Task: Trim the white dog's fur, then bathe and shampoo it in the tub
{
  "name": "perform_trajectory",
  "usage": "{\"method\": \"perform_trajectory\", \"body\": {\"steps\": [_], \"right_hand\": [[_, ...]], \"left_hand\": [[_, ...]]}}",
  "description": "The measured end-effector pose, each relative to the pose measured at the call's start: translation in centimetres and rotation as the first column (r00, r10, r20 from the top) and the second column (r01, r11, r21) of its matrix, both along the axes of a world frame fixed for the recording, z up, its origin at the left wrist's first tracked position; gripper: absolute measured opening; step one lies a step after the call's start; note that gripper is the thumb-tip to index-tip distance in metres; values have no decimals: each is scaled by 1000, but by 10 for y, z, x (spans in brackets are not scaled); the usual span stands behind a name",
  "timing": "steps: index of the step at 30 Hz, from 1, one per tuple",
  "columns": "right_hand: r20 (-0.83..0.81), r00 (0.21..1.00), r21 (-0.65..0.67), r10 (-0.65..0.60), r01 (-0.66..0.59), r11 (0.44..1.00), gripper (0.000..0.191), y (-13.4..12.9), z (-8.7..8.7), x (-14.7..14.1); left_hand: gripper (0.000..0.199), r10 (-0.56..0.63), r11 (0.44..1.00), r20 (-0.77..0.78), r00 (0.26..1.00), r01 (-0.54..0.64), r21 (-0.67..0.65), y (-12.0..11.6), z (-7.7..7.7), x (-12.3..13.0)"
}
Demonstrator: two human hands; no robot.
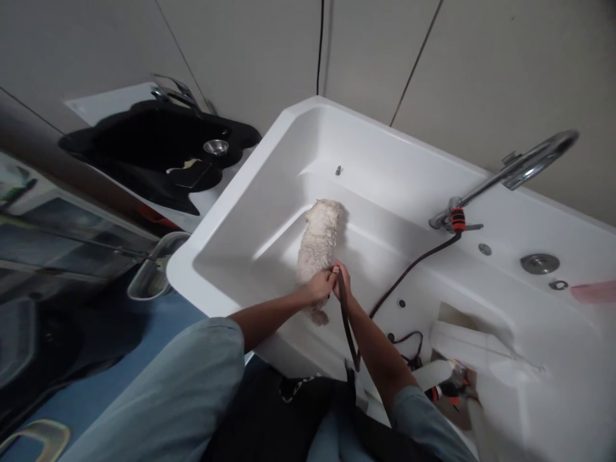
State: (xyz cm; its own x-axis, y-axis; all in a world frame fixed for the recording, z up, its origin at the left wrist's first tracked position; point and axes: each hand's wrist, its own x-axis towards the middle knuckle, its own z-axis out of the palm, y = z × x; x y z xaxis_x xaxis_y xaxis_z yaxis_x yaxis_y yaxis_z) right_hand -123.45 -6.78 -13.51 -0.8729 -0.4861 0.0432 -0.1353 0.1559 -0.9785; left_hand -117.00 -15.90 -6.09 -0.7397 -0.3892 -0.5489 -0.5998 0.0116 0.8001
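A small white dog [321,234] with wet, curly fur stands in the white tub [269,224], its far end toward the back wall. My left hand [321,286] is closed at the dog's near end, and what its fingers pinch is too small to make out. Beside it, touching its fingertips, my right hand [342,280] is wrapped round the dark hose [344,314]. The hose hangs down past my right forearm, and a length of it runs up to the chrome faucet [486,186] at the right.
Bottles [433,373] and a white box-like object [469,343] lie in the tub's lower right. A black basin [139,138] with a metal bowl [216,147] stands at the upper left. A clear plastic container [153,277] is beside the tub's left corner.
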Motion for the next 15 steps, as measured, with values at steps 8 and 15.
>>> {"method": "perform_trajectory", "body": {"steps": [8,15], "right_hand": [[-181,971,48,154,-147,988,73,-26,-25,50],[-131,991,166,-9,30,986,62,-89,-31,-23]], "left_hand": [[65,65,814,166,984,44,-580,-78,-12,-6],[63,13,789,163,987,90,-608,-82,-31,-14]]}}
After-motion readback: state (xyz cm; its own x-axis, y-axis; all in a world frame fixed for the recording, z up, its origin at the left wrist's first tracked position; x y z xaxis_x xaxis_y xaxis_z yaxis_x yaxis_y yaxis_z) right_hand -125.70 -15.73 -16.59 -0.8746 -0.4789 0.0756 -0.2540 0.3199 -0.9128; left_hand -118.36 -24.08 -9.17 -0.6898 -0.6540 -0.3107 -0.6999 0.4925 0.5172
